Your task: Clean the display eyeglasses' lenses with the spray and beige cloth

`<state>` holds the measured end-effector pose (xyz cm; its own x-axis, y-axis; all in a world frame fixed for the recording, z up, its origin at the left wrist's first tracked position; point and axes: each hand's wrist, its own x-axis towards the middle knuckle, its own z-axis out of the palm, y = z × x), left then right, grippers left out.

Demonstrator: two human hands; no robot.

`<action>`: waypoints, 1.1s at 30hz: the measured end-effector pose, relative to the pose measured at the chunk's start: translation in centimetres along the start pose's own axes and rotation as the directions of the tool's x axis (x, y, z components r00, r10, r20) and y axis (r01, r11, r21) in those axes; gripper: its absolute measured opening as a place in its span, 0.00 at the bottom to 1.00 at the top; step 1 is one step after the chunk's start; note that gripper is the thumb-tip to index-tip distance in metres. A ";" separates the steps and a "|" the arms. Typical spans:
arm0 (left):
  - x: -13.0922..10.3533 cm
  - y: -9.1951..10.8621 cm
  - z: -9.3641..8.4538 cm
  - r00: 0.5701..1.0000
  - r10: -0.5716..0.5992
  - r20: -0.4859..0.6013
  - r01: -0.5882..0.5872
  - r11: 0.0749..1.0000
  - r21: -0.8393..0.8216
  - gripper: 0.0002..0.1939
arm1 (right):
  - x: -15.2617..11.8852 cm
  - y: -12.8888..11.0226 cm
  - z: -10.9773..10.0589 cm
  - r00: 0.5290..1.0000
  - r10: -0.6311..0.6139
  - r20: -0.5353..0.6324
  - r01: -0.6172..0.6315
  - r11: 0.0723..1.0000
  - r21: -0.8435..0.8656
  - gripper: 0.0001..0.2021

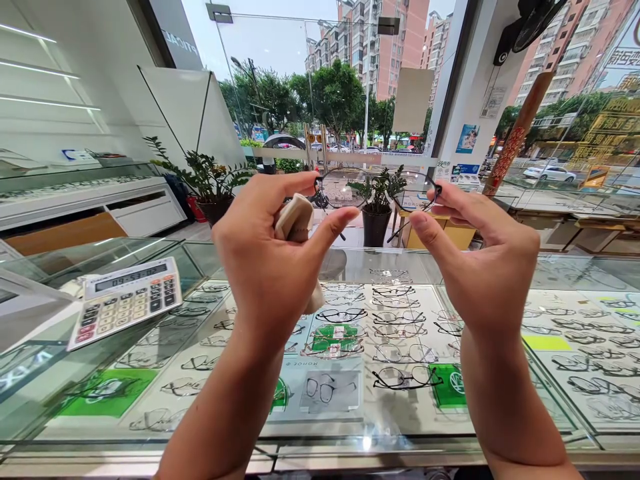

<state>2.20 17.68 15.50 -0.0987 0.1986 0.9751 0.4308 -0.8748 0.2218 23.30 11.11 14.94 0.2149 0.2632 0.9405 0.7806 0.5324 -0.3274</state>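
Note:
A pair of thin dark-rimmed eyeglasses (379, 171) is raised between my hands above the glass counter, lenses facing away from the camera. My left hand (270, 247) grips the left end of the frame near the hinge. Tucked in that same hand is a crumpled beige cloth (296, 217), part of it hanging below the palm. My right hand (485, 253) pinches the opposite end near its hinge, thumb held apart below. The temples point down behind the lenses, partly covered by my thumbs.
Below lies a glass display counter (320, 437) with rows of eyeglasses inside. On its left top stands a calculator (130, 300). Beyond are a potted plant (376, 223), another plant (213, 180) and a glass door. A second display case (590, 407) adjoins on the right.

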 end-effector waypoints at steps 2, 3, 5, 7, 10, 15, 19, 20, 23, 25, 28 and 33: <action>0.0 0.2 -0.1 1.000 -0.004 -0.005 0.004 1.000 0.014 0.17 | 0.0 0.0 0.0 1.000 -0.010 0.003 0.010 1.000 0.002 0.19; 0.0 0.3 -0.1 1.000 -0.006 -0.008 0.006 1.000 0.021 0.16 | 0.0 0.0 0.0 1.000 -0.013 0.005 0.013 1.000 0.003 0.19; 0.1 0.4 -0.1 1.000 -0.007 -0.013 0.007 0.999 0.033 0.16 | 0.0 0.0 0.0 1.000 -0.014 0.008 0.014 1.000 0.003 0.19; 0.1 0.5 -0.2 1.000 -0.009 -0.013 0.009 0.999 0.041 0.16 | 0.0 0.0 0.0 1.000 -0.012 0.002 0.012 1.000 0.002 0.19; 0.1 0.6 -0.2 1.000 -0.012 -0.010 0.012 0.999 0.038 0.14 | 0.0 -0.1 0.0 1.000 -0.016 -0.009 0.016 1.000 -0.002 0.18; 0.1 0.4 -0.2 1.000 -0.010 -0.004 0.010 1.000 0.003 0.15 | 0.0 -0.2 0.1 1.000 -0.019 -0.009 0.018 1.000 -0.023 0.17; 0.0 0.1 -0.2 1.000 0.005 -0.006 -0.005 0.999 -0.036 0.18 | -0.1 -0.2 0.1 1.000 -0.023 -0.001 0.023 0.998 -0.051 0.18; 0.0 0.0 -0.2 1.000 0.012 -0.009 -0.012 0.999 -0.037 0.18 | -0.1 -0.2 0.1 1.000 -0.025 0.000 0.025 0.998 -0.055 0.18; 0.1 0.0 -0.3 1.000 0.017 -0.006 -0.017 1.000 -0.012 0.18 | -0.2 -0.2 0.1 1.000 -0.029 0.003 0.029 0.998 -0.059 0.18; 0.1 0.1 -0.3 1.000 0.008 -0.002 -0.008 1.000 0.004 0.18 | -0.2 -0.2 0.2 1.000 -0.023 0.007 0.024 0.998 -0.056 0.18; 0.2 0.2 -0.4 1.000 -0.005 0.000 0.005 1.000 -0.002 0.18 | -0.2 -0.2 0.2 1.000 -0.010 0.006 0.010 0.999 -0.044 0.18; 0.2 0.2 -0.5 1.000 0.014 0.001 -0.014 0.999 -0.028 0.19 | -0.2 -0.2 0.2 1.000 -0.008 -0.008 0.007 1.000 -0.017 0.19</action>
<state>1.84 17.33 15.70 -0.0913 0.1865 0.9782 0.4067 -0.8897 0.2076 23.00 11.11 14.83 0.2135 0.2530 0.9436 0.7918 0.5209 -0.3188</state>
